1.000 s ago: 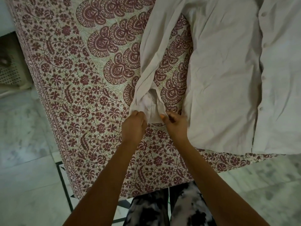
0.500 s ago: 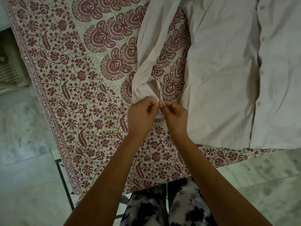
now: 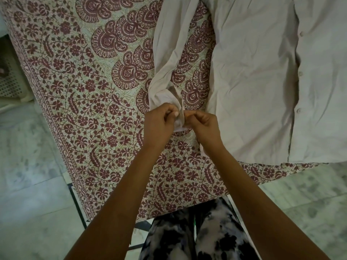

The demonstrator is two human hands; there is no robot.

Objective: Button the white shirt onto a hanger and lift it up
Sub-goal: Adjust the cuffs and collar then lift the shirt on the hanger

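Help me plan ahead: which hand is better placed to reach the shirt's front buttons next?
Right, probably. Both hands pinch the sleeve cuff, but the right hand sits on the side nearer the button row; the left hand would have to cross it.

Dim, flat indoor light with a greenish cast.
I get only soft, faint shadows; the white shirt reads grey, the floor looks smeary, straight edges bow toward the corners, and fine detail is mushy.

Head camera looks down, near shirt.
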